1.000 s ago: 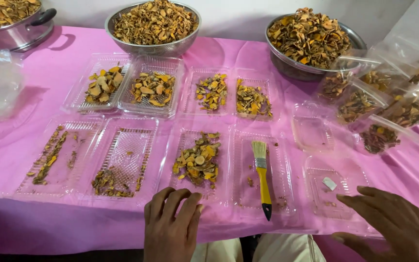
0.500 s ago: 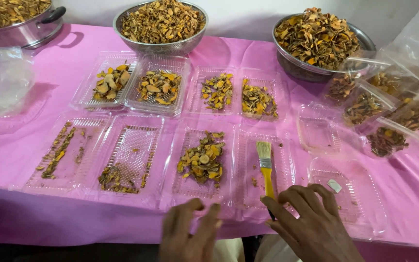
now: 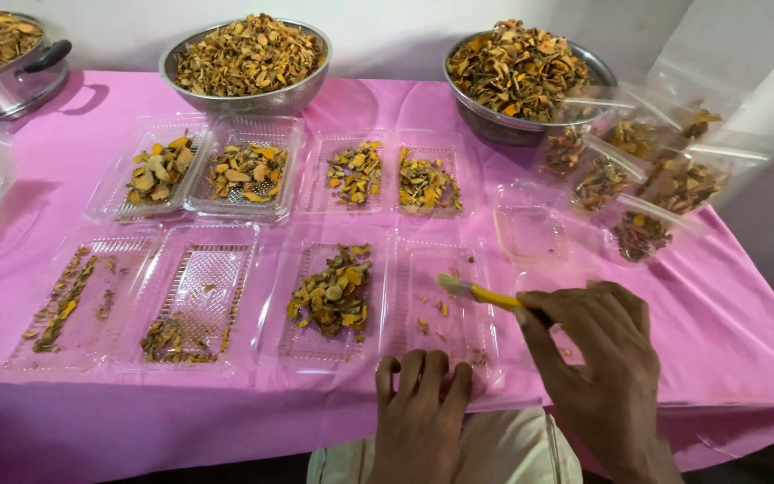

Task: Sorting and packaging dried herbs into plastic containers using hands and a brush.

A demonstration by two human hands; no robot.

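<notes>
My right hand [image 3: 597, 354] grips a yellow-handled paint brush [image 3: 477, 292] and holds it tilted, bristles pointing left over the right half of a clear plastic clamshell tray [image 3: 432, 309]. That half holds only a few crumbs. The tray's left half carries a pile of dried yellow-brown slices [image 3: 331, 294]. My left hand [image 3: 421, 408] rests flat, fingers together, on the near edge of the same tray at the table's front.
Several more clear trays with dried slices lie on the pink tablecloth [image 3: 745, 332]. Two steel bowls [image 3: 244, 90] [image 3: 503, 121] and a pot [image 3: 11, 85] full of slices stand at the back. Filled plastic bags [image 3: 647, 184] lie at the right. An empty tray [image 3: 530, 233] sits nearby.
My right hand moved left, took hold of the brush and lifted it off the tray. My left hand shifted right onto the tray's near edge.
</notes>
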